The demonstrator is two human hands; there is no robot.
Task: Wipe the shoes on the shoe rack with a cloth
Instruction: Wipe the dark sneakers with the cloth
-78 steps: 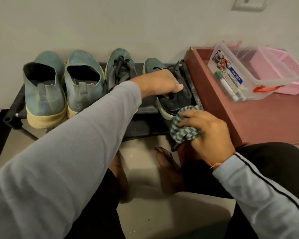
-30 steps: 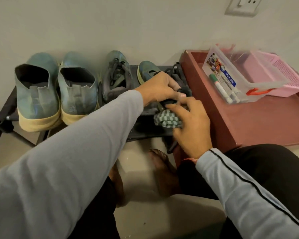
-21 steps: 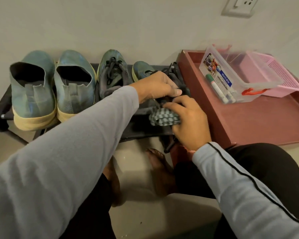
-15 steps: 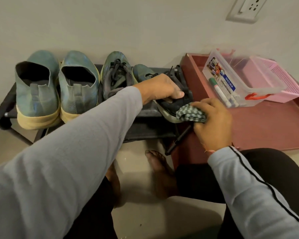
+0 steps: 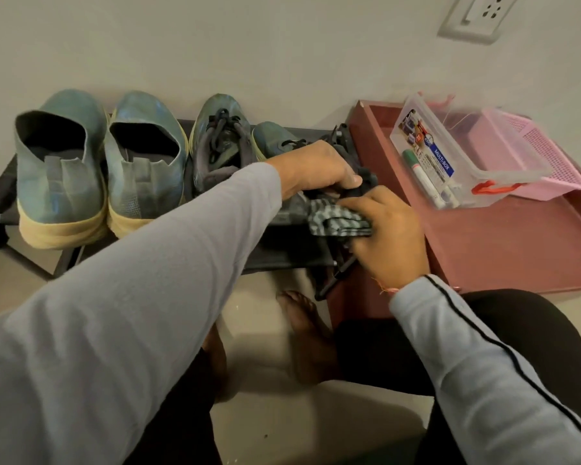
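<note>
- Mostly hidden, the dark shoe (image 5: 275,142) at 12 o'clock is gripped by the left hand (image 5: 316,171).
- Right hand (image 5: 388,236) fingers clamp the checked cloth (image 5: 336,223) against its heel.

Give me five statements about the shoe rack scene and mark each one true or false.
1. The right hand holds a checked green-and-white cloth against the dark laced shoe. True.
2. The left hand rests on the pair of blue slip-on shoes with cream soles. False: it grips the dark laced shoe at the right end of the black shoe rack.
3. Four shoes stand on the rack. True.
4. The clear plastic box with a red handle sits on the floor. False: it sits on the reddish-brown tray, beside the pink mesh basket.
5. A green-capped marker lies in the clear box. True.
</note>
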